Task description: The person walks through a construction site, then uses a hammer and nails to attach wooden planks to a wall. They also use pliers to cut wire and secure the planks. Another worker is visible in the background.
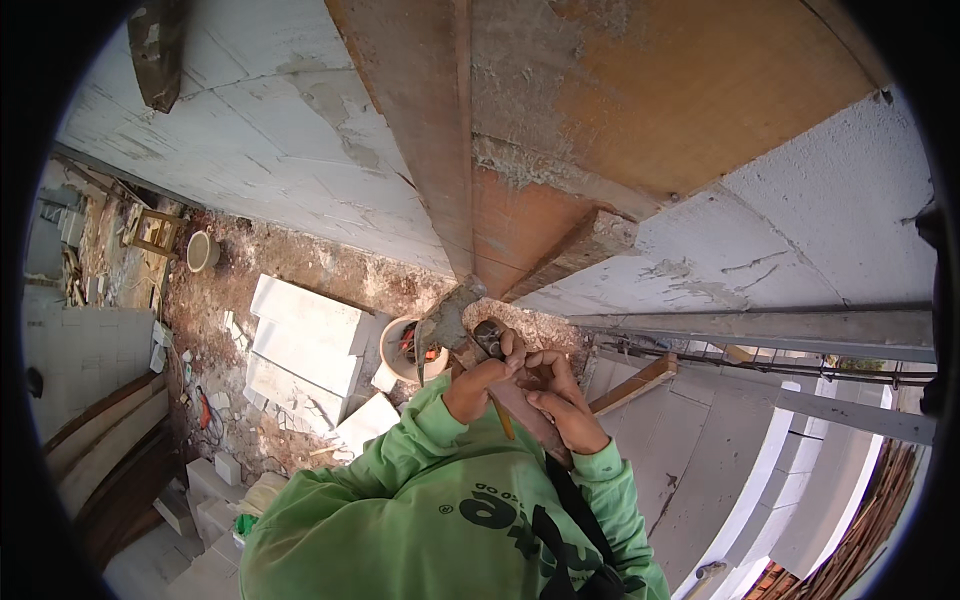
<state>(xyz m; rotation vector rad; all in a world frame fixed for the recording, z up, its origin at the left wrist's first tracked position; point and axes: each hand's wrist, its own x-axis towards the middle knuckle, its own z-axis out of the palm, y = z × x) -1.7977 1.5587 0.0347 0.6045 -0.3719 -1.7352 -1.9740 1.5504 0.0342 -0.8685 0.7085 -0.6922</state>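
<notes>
My left hand is closed around what looks like a hammer, its dark rounded head showing above the fingers and a yellow handle below. Close beside it, my right hand has its fingers bent and pinched together; anything between them is too small to make out. A flat wooden strip runs slantwise between and under both hands. Just ahead, the foot of the tall board formwork meets a mortar-smeared lump. A short timber piece juts from the formwork.
Pale block walls flank the formwork. Below stand a bucket with tools inside and stacked white blocks. A second bucket sits farther left. At right are a metal beam, rebar and a timber brace.
</notes>
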